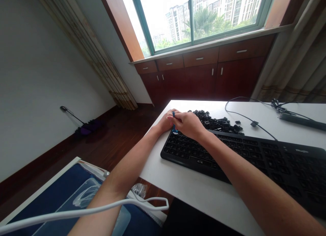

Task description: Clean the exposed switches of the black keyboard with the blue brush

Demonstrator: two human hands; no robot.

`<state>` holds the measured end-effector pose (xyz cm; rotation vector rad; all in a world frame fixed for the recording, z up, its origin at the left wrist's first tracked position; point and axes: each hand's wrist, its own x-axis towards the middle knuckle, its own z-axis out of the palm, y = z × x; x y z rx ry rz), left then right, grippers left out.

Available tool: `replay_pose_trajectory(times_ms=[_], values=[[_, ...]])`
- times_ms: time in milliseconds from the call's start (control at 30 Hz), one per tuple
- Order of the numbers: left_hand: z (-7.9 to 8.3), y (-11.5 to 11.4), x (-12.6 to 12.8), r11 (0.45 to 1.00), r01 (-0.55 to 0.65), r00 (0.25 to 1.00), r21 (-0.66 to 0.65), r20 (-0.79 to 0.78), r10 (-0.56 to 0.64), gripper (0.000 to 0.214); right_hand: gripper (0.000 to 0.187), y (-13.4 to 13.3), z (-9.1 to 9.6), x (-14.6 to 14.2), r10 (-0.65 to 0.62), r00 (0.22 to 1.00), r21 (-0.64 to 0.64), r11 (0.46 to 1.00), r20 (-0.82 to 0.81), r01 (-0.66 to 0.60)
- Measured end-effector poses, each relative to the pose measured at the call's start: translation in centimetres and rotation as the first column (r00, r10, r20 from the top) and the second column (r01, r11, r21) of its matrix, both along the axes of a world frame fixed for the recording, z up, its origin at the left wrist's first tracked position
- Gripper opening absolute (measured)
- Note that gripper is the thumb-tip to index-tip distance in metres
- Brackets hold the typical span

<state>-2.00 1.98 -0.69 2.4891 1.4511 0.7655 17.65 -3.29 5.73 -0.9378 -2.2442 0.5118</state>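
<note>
A black keyboard with its keycaps off lies on the white table. My right hand is closed round a small blue brush, held upright. The brush's pale bristles touch the keyboard near its far left corner. Just behind it, my left hand rests by that same corner; its fingers are mostly hidden by the right hand. Past the keyboard's far edge, black keycaps lie in a loose heap.
A black cable loops across the table to a dark bar-shaped object on the right. At lower left, a white cord crosses in front of a blue surface bearing clear plastic.
</note>
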Motion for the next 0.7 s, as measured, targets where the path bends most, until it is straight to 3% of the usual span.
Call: replay_pose_trajectory(times_ms=[300,533,700], values=[[-0.78,0.72,-0.33,0.998,0.026,0.994,0.060,-0.109,-0.019,0.018,0.055,-0.28,0.06,0.19,-0.054,0.988,0.225,0.974,0.147,0.020],[-0.87,0.79,-0.50,0.998,0.029,0.996,0.048,-0.090,-0.025,0.018,0.054,-0.08,0.01,0.14,-0.012,0.995,0.180,0.984,0.099,-0.006],[-0.42,0.50,-0.15,1.000,-0.002,0.999,0.009,-0.044,0.002,0.015,0.051,0.10,0.10,0.19,-0.052,0.993,0.149,0.988,0.107,0.036]])
